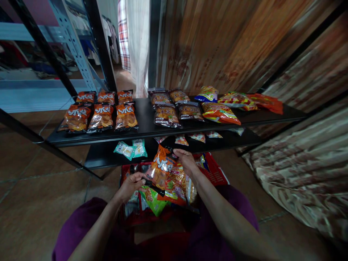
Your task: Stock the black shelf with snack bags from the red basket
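An orange and black snack bag (161, 167) is held tilted between both hands above a red basket (217, 170). My left hand (133, 185) pinches its lower left corner, and my right hand (185, 159) grips its upper right corner. Beneath it, the basket holds an orange-red snack bag (175, 186), a green bag (154, 201) and other packets partly hidden by my hands and the held bag. Matching orange bags (100, 116) stand in two rows on the left of the black shelf (144, 116) ahead.
Brown snack bags (166, 114) fill the shelf's middle, with colourful bags (220, 113) and an orange-red packet (268, 103) to the right. The lower shelf (100, 154) carries teal packets (139, 148) and small patterned bags (197, 137). A shelf post (54, 152) stands left; a curtain (293, 181) hangs right.
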A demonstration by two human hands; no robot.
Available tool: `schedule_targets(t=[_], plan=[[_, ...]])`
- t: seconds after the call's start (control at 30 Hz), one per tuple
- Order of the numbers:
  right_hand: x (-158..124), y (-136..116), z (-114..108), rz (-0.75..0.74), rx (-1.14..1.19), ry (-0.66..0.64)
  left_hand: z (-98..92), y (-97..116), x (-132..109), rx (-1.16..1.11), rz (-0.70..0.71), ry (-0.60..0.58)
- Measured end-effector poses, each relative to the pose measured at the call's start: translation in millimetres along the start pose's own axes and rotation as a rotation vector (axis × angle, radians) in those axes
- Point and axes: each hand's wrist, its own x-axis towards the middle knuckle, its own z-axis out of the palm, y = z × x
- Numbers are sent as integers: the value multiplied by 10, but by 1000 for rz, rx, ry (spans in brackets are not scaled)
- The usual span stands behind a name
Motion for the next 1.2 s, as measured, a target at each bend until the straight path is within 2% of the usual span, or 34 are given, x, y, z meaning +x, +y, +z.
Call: schedule_targets(t=[0.1,0.23,0.37,0.53,0.73,0.87,0.97,1.07,1.2], plan=[[1,-17,-18,55,84,33,16,21,3,0,8,9],[11,1,-114,83,121,-44,40,45,34,9,58,72],[34,50,-216,54,59,-125,72,31,69,60,117,86],[54,50,-216,9,-72,-145,99,-22,83,132,126,26],[44,38,-143,9,-88,-99,53,-61,95,141,56,-25],[4,-16,-73,12,-154,-159,-24,-24,81,192,-28,-111],[-18,-105,-7,6,-246,-220,-102,86,41,226,-14,-136],[-16,-166,92,-8,-342,-294,-128,193,19,159,-16,-125],[10,-108,359,-28,-496,-478,-18,206,111,-79,55,7]])
